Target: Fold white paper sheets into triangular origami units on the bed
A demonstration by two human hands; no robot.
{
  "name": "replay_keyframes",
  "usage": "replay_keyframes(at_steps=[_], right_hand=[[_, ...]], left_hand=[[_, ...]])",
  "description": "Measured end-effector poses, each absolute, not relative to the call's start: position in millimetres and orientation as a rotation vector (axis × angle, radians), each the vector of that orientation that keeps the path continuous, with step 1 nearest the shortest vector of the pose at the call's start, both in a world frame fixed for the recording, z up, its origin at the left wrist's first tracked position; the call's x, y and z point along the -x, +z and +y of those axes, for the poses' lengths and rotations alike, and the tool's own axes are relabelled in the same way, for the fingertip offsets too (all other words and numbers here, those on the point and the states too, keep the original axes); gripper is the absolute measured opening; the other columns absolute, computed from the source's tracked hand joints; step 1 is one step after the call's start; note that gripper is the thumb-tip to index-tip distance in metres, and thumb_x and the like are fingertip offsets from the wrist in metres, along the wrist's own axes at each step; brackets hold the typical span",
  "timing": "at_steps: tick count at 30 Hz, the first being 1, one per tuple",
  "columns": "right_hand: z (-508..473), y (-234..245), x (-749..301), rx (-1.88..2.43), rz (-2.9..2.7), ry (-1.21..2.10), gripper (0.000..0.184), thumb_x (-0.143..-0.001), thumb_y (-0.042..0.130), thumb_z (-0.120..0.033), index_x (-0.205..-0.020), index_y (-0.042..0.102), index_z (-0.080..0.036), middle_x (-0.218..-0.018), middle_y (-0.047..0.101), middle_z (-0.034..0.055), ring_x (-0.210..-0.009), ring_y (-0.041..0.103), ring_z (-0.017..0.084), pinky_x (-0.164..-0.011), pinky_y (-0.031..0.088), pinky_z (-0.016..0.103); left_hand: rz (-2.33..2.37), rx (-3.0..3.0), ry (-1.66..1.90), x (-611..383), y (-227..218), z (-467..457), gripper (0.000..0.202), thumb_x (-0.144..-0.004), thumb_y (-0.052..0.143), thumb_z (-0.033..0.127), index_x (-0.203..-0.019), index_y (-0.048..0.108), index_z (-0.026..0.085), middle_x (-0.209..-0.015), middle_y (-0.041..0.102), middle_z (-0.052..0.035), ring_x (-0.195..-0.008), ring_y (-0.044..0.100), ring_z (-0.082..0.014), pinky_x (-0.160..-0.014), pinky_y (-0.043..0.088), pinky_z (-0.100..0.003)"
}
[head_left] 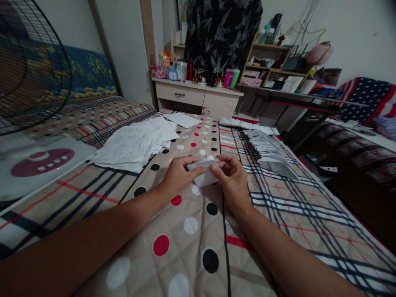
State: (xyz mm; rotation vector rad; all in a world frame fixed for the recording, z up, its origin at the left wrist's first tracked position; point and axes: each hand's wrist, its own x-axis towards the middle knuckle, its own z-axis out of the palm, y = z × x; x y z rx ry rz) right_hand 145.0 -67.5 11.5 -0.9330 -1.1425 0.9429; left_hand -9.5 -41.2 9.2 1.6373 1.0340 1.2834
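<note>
Both my hands meet over the middle of the bed and pinch a small folded white paper (204, 172). My left hand (178, 175) grips its left end with thumb and fingers closed. My right hand (231, 178) grips its right end the same way. The paper hovers just above the dotted and checked quilt (192, 243). A loose heap of flat white sheets (136, 142) lies to the left, beyond my left hand. A long overlapping row of folded white papers (269, 148) runs along the quilt to the right, beyond my right hand.
A fan's base (37, 161) and wire guard (31, 66) stand at the left. A low drawer unit (198, 97) with bottles and a small clock is at the bed's far end. A cluttered shelf and desk (278, 70) and another bed (365, 136) fill the right.
</note>
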Motion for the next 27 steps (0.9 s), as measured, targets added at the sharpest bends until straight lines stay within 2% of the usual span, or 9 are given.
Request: replay_keyframes(at_steps=[3,6,12,16,21,27], right_hand=[[-70,14,-144,0.911,-1.189,0.943,0.023,-0.075,0.074,-0.03,-0.094,0.064,-0.021,-0.081,0.066,0.0008,-0.071,0.059,0.015,-0.064,0.045,0.026],[-71,14,-144,0.913,-1.199,0.868,0.021,-0.076,0.074,-0.03,-0.093,0.065,-0.023,-0.085,0.064,0.0008,-0.075,0.058,0.015,-0.067,0.045,0.026],[-70,11,-146,0.982,-1.309,0.703,0.01,-0.077,0.072,-0.028,-0.08,0.064,-0.021,-0.077,0.062,0.0004,-0.069,0.054,0.015,-0.064,0.043,0.027],[-71,12,-147,0.96,-1.442,0.6,0.01,-0.083,0.067,-0.027,-0.076,0.064,-0.021,-0.082,0.06,0.0021,-0.077,0.055,0.016,-0.071,0.044,0.028],[-73,17,-148,0.873,-1.52,0.497,0.014,-0.083,0.065,-0.022,-0.069,0.063,-0.019,-0.084,0.061,0.0029,-0.083,0.058,0.017,-0.077,0.044,0.031],[-75,20,-143,0.886,-1.457,0.437,0.011,-0.08,0.069,-0.019,-0.071,0.063,-0.019,-0.08,0.063,0.0021,-0.08,0.059,0.016,-0.078,0.045,0.032]], left_hand=[[1.05,-1.684,1.279,9,11,-43,0.026,-0.069,0.076,0.038,-0.081,0.075,0.015,-0.067,0.067,-0.0008,-0.059,0.057,-0.0138,-0.053,0.043,-0.022],[1.05,-1.706,1.289,8,12,-43,0.025,-0.071,0.075,0.037,-0.083,0.075,0.015,-0.071,0.069,-0.0017,-0.063,0.06,-0.015,-0.056,0.046,-0.023],[0.937,-1.645,1.365,7,14,-46,0.028,-0.077,0.072,0.033,-0.1,0.072,0.016,-0.098,0.075,-0.0069,-0.088,0.069,-0.0198,-0.077,0.055,-0.028],[0.93,-1.713,1.406,7,16,-48,0.025,-0.078,0.072,0.03,-0.099,0.074,0.017,-0.101,0.075,-0.0079,-0.094,0.069,-0.0201,-0.085,0.054,-0.03],[0.879,-1.733,1.45,5,16,-47,0.023,-0.076,0.073,0.028,-0.096,0.074,0.016,-0.096,0.075,-0.0068,-0.087,0.07,-0.0186,-0.078,0.057,-0.028],[0.88,-1.848,1.576,3,24,-50,0.012,-0.077,0.072,0.019,-0.088,0.075,0.018,-0.088,0.076,-0.0041,-0.083,0.069,-0.016,-0.079,0.055,-0.026]])
